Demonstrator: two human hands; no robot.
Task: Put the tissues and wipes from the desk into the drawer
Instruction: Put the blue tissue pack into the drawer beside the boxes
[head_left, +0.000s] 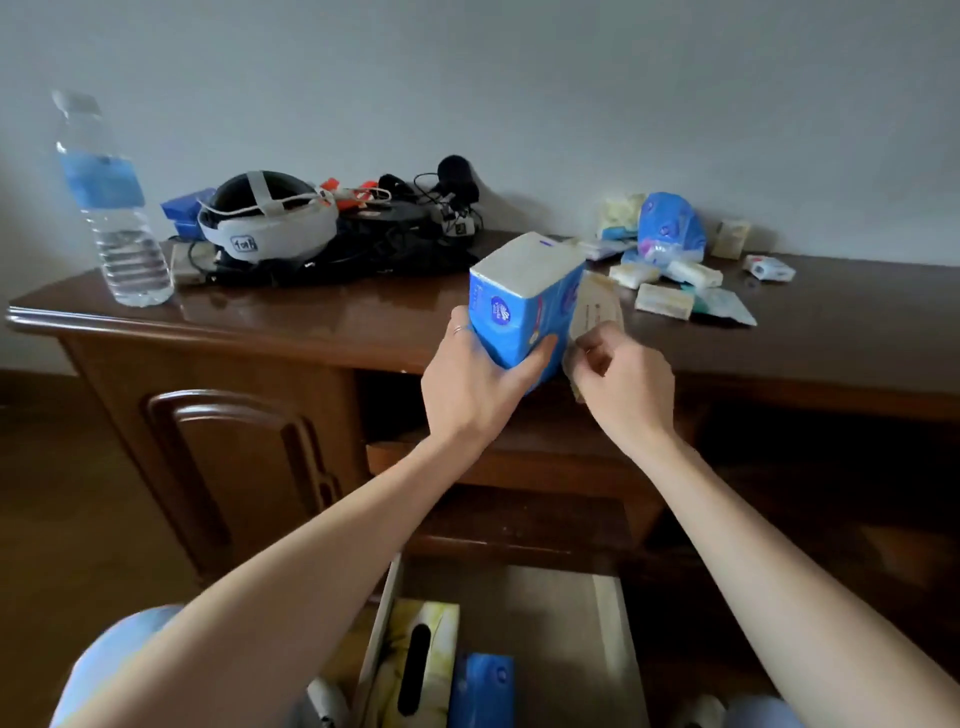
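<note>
Tissue pack (519, 306): blue soft wrapper, white top face, round logo on the side, tilted, up in the air above the worktop's front edge.
Left hand (475, 384): clamped round the pack's lower end, thumb on the near face, fingers wrapped behind, a ring showing.
Wipes packet (595, 317): pale beige, flat, printed lines too blurred to read, pressed against the pack's right side.
Right hand (621, 379): fingers pinched together on the packet's lower edge, just beside the left hand.
Drawer (610, 613): pulled out below both hands, a yellow-green tissue box (415, 660) and a blue pack (483, 686) lying side by side in its left part.
Worktop (311, 317): dark glossy wood; beyond the right hand, a scatter of small packets (670, 288) and a blue bag (670, 226).
Far left of the hands: water bottle (106, 202) upright, headset (265, 218) among black cables.
</note>
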